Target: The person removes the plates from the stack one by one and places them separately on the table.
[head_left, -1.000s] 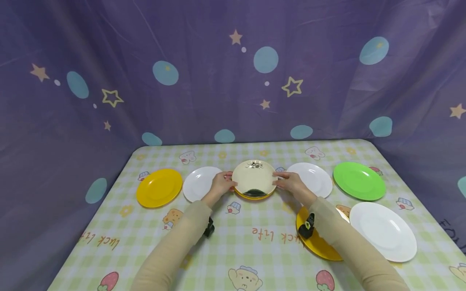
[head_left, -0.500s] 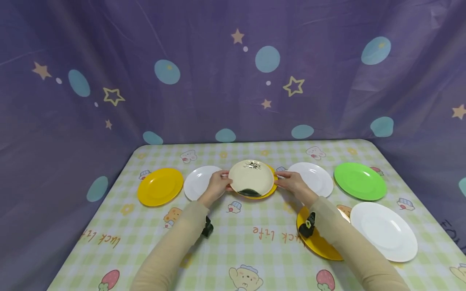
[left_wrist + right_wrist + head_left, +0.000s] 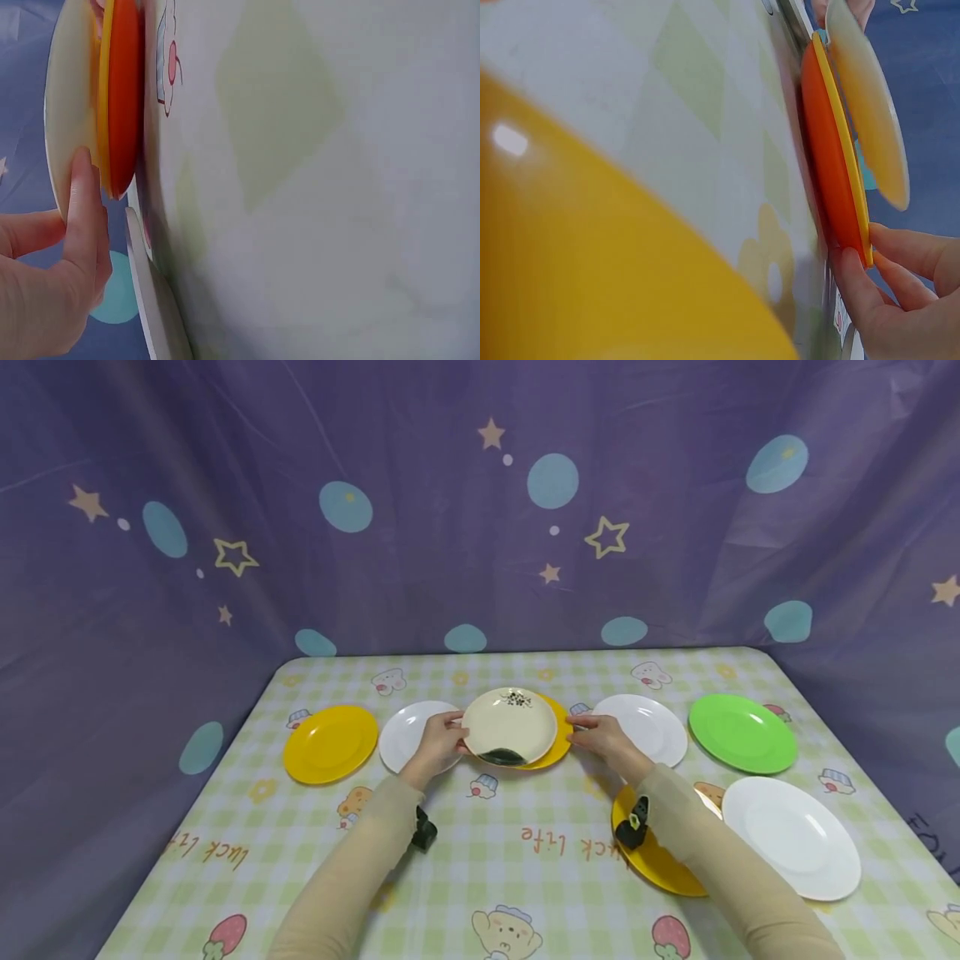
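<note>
A cream plate (image 3: 510, 727) with a dark flower sprig and a dark green patch at its rim is lifted over a yellow plate (image 3: 559, 737) in the head view. My left hand (image 3: 435, 747) pinches the cream plate's left rim. The left wrist view shows the thumb and fingers (image 3: 82, 202) on either side of that rim. At the yellow plate's right edge, my right hand (image 3: 606, 743) pinches the rim between thumb and fingers. In the right wrist view, the yellow plate's underside (image 3: 829, 157) looks orange, and a gap parts it from the cream plate.
White plates (image 3: 405, 735) (image 3: 645, 727) lie left and right of the pair. Another yellow plate (image 3: 330, 745) is at far left, a green plate (image 3: 742, 733) at back right. Under the right forearm, a larger yellow plate (image 3: 652, 860) lies beside a large white plate (image 3: 791, 839).
The cream plate has come off the yellow plate and shifted left with my left hand, baring the yellow plate's right side. My right hand stays nearly still at the yellow rim.
</note>
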Demonstrator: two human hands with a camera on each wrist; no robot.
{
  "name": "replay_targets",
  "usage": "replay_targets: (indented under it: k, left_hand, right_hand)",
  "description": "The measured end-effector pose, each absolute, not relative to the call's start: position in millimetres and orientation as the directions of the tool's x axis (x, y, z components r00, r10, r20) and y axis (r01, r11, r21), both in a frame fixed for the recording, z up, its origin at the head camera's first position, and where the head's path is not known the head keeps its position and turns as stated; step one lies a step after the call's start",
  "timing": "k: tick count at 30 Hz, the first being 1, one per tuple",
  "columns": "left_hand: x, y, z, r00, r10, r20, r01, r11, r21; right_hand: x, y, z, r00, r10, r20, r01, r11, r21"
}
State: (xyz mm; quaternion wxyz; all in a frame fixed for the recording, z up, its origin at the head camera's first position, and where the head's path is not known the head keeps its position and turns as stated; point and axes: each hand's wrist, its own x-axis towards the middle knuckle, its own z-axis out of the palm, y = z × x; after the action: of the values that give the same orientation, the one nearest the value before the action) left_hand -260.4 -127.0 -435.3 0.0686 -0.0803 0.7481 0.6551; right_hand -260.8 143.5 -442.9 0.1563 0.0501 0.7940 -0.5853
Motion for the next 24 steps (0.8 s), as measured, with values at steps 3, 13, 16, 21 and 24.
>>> replay_targets:
  k: [3,13,16,21,24]
  left_hand:
    - [-259,-130,-433,-0.979,-0.043,-0.200,-0.204,0.150,0.967]
    - [-252,-138,-424,-0.979,-0.068,-0.190,-0.200,0.198,0.960]
    - [-251,-141,-423,-0.981,-0.062,-0.182,-0.191,0.208,0.959]
    - [-247,-150,-419,-0.984,-0.058,-0.166,-0.175,0.226,0.958]
    - [-244,-156,-416,-0.986,-0.052,-0.157,-0.165,0.249,0.954]
  right_hand:
    - [-261,144,-443,-0.945,-0.107,-0.309,0.263,0.310,-0.914]
    - [-262,143,-444,-0.936,-0.103,-0.336,0.290,0.316,-0.904]
    - [-263,143,-443,-0.930,-0.091,-0.357,0.314,0.308,-0.898]
    - [-264,142,-443,-0.926,-0.091,-0.367,0.325,0.306,-0.895]
    - [-264,142,-444,-0.924,-0.085,-0.373,0.331,0.314,-0.890]
